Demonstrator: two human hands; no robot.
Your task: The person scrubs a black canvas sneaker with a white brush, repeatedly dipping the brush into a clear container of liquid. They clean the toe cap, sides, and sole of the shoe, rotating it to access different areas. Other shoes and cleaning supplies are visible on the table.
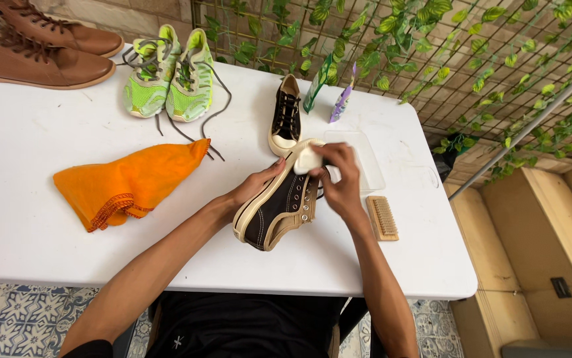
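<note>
Dark brown canvas sneaker with cream rubber sole (278, 211) held tilted above the white table (27, 219).
Your left hand (257, 184) grips its side; your right hand (340, 178) presses what appears to be a white cloth pad (308, 160) onto the toe cap.

Premises appear to be a home patio or terrace used as a shoe-cleaning spot. A white folding table (27, 219) in the frame's centre carries brown boots (34, 43) at upper left, green running shoes (166, 76), an orange cloth (127, 182) and a wooden brush (382, 217). Behind it, across the top, a wire trellis with leafy vines (392, 33) fronts a brick wall; patterned floor tiles (14, 318) show at lower left.
</note>
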